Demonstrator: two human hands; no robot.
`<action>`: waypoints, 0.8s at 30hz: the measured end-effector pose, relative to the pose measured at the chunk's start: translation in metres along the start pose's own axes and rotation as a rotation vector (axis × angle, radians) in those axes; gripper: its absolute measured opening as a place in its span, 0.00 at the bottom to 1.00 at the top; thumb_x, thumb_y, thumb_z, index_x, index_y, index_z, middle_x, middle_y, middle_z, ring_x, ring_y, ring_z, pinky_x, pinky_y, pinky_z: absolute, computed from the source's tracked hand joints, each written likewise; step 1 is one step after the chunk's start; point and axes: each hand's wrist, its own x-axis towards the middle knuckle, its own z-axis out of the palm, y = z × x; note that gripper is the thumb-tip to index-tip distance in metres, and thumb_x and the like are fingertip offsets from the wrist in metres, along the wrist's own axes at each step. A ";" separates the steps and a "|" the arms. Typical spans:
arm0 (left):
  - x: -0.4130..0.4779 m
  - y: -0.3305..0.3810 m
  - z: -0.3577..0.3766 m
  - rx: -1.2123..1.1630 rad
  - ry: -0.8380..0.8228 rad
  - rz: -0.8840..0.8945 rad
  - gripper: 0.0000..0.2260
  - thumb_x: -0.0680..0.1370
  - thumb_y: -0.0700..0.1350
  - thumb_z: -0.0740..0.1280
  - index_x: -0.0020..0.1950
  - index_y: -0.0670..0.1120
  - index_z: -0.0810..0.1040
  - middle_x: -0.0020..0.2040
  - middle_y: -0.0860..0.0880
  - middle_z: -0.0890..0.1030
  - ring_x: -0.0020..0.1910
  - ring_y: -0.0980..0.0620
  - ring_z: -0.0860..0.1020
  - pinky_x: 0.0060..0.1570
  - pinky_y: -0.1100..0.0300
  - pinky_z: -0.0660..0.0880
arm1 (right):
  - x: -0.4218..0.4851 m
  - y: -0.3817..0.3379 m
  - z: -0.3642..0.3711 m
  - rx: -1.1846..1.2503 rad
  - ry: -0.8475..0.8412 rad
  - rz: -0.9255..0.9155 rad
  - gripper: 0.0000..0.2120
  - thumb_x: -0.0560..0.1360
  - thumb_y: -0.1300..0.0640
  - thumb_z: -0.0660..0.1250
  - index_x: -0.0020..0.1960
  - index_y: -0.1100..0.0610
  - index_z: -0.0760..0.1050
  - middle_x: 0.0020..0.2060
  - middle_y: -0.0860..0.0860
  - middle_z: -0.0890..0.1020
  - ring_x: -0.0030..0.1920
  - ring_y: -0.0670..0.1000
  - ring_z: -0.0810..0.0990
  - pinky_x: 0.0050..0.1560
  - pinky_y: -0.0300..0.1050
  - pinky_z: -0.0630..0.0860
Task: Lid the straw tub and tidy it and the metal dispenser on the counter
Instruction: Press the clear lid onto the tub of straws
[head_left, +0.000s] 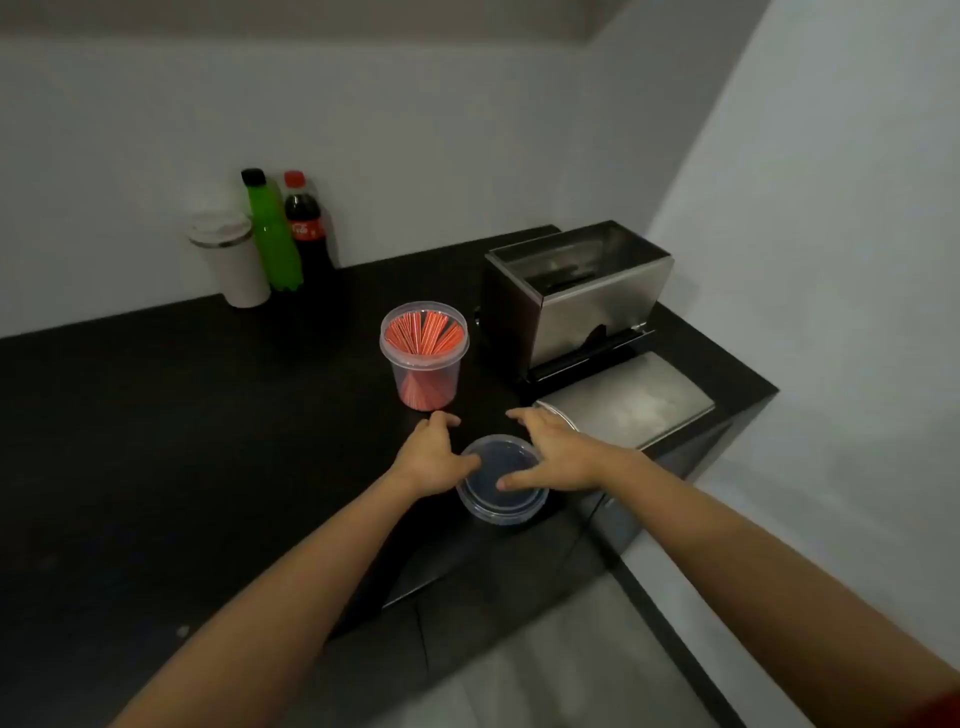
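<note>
The lid (503, 480) is a thin, clear, round piece of plastic, and it lies flat near the front edge of the black counter (156, 415). Both hands are on it. The left hand (431, 457) sits at its left rim, thumb touching the edge, fingers curled a little and spread toward the tub (425, 358). The right hand (550, 452) lies over its right side with fingers spread wide and the thumb resting on top of the lid. Neither hand has pinched it yet. The lid looks very light and a bit bendy, and smooth, so it may slide on the counter or slip out of the fingers. The best place to take it is probably by the raised rim, with a thumb on one side and fingers on the other. The tub stands open just behind the hands, full of red straws (423, 332) that stand up close to its top. It looks light too, so it could tip or skid when the lid is pushed on; one hand may need to hold its wall. The metal dispenser (576, 296) stands to the right of the tub, close beside it. It looks stiff and heavier, and its shiny sides may be slippery, so two hands on its sides seems best.
</note>
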 end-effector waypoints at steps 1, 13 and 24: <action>0.000 0.000 0.001 -0.004 0.003 -0.016 0.30 0.72 0.48 0.71 0.71 0.47 0.63 0.68 0.44 0.68 0.57 0.54 0.71 0.49 0.60 0.71 | 0.001 0.000 0.004 -0.016 -0.014 -0.007 0.49 0.66 0.40 0.73 0.75 0.53 0.49 0.74 0.55 0.57 0.74 0.56 0.55 0.72 0.55 0.61; -0.006 -0.002 0.014 -0.212 0.015 -0.111 0.25 0.75 0.44 0.68 0.70 0.45 0.64 0.53 0.49 0.76 0.52 0.51 0.78 0.50 0.58 0.76 | 0.011 0.004 0.032 -0.169 0.057 -0.121 0.57 0.56 0.40 0.77 0.75 0.51 0.48 0.69 0.52 0.62 0.67 0.54 0.61 0.67 0.53 0.64; -0.008 0.001 0.003 -0.468 -0.035 -0.205 0.15 0.80 0.49 0.61 0.64 0.45 0.71 0.53 0.46 0.78 0.50 0.50 0.79 0.44 0.59 0.77 | 0.015 0.003 0.019 -0.024 0.103 -0.157 0.54 0.57 0.44 0.78 0.73 0.49 0.50 0.65 0.51 0.61 0.66 0.52 0.59 0.64 0.50 0.68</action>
